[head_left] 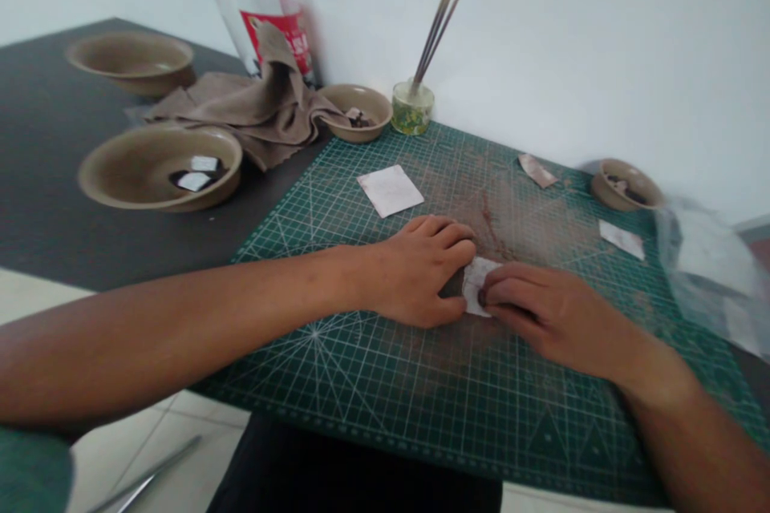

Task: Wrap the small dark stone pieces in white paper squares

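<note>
My left hand [428,271] lies palm down on the cutting mat, its thumb and fingers curled to either side of a small white sheet piece [474,279] and bearing on its left end. A dark patch shows under that palm; I cannot tell what it is. From the right, my right hand [545,309] reaches in with fingertips pinched together over the same piece. Between them a small dark piece [482,296] shows, mostly hidden by the fingers. Behind my left hand, a larger white square sheet [391,191] lies flat.
The green cutting mat [385,385] carries brownish dust and torn scraps [537,171]. Along the left stand a bowl with dark and white pieces [160,196], another bowl [131,80] and a brown cloth [241,108]. A jar with sticks [413,108] stands by the wall; a plastic bag [703,264] lies right.
</note>
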Motion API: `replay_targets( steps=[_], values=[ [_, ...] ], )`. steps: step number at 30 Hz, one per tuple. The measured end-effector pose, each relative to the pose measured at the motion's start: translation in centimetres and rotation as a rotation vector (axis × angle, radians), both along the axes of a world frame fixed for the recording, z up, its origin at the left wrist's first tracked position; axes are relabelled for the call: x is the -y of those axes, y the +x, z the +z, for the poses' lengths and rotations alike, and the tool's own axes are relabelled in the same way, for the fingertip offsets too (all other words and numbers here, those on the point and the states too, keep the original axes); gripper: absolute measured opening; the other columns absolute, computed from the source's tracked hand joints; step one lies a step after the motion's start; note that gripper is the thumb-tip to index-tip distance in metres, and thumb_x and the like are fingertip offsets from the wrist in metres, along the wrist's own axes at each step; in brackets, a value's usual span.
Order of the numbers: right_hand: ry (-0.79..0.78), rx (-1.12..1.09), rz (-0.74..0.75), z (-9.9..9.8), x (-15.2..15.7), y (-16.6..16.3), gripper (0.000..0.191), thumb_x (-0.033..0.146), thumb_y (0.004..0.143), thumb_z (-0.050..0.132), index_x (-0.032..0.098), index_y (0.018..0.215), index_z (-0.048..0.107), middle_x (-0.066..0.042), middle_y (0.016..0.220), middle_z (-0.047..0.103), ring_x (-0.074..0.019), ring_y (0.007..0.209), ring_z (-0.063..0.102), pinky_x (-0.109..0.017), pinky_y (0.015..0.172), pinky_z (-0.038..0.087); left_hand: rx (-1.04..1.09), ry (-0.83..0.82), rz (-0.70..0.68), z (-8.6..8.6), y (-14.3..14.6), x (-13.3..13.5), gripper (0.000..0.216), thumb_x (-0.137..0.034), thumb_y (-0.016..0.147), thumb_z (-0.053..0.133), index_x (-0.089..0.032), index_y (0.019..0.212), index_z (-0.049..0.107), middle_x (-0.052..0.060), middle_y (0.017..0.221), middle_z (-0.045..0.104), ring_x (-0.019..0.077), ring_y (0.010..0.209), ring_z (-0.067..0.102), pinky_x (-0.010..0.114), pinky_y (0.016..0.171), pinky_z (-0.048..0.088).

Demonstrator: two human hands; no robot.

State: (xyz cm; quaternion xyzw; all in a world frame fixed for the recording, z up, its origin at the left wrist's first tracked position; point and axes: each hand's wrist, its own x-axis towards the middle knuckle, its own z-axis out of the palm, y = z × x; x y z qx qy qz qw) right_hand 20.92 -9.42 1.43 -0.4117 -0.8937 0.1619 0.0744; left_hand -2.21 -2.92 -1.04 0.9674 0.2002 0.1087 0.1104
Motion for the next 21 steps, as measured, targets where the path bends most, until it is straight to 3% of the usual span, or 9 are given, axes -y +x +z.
replay_targets(
  steps=[5,11,16,21],
  values=[
    [0.075,-0.019,-0.18,-0.2,-0.76,0.35,0.013,0.025,0.096,0.053,0.022,0.098,0.065,-0.006,0.103,0.068,-0.0225,0.094,0.065,-0.038,0.083,0.052,0.007,0.014,0.01,-0.09,0.02,0.01,0.041,-0.046,0.088,0.054,-0.016,0.116,0.053,0.013,0.143,0.046,0.0323,0.135,0.038,0.046,0.113,0.028],
    [-0.092,-0.042,-0.015,0.12,-0.06,0.11,0.014,0.022,0.096,0.053,0.024,0.097,0.066,-0.003,0.102,0.069,-0.0184,0.092,0.066,-0.033,0.082,0.052,0.009,0.011,-0.003,-0.06,0.01,0.05,0.041,-0.046,0.088,0.054,-0.016,0.115,0.053,0.013,0.141,0.047,0.0318,0.133,0.04,0.046,0.113,0.029],
    [0.053,-0.033,-0.191,-0.01,-0.61,0.43,0.011,0.024,0.095,0.055,0.022,0.097,0.066,-0.006,0.101,0.068,-0.0211,0.091,0.065,-0.037,0.081,0.052,0.007,0.006,0.006,-0.06,-0.03,0.04,0.041,-0.046,0.088,0.054,-0.016,0.116,0.053,0.014,0.143,0.046,0.0326,0.135,0.038,0.047,0.113,0.029],
    [-0.1,-0.039,0.004,0.27,0.04,0.12,0.014,0.022,0.096,0.053,0.023,0.096,0.067,-0.004,0.1,0.069,-0.0178,0.088,0.066,-0.032,0.078,0.053,0.005,0.0,0.001,-0.05,-0.06,0.05,0.039,-0.047,0.088,0.054,-0.017,0.114,0.054,0.012,0.142,0.047,0.0318,0.134,0.039,0.046,0.112,0.029]
  ],
)
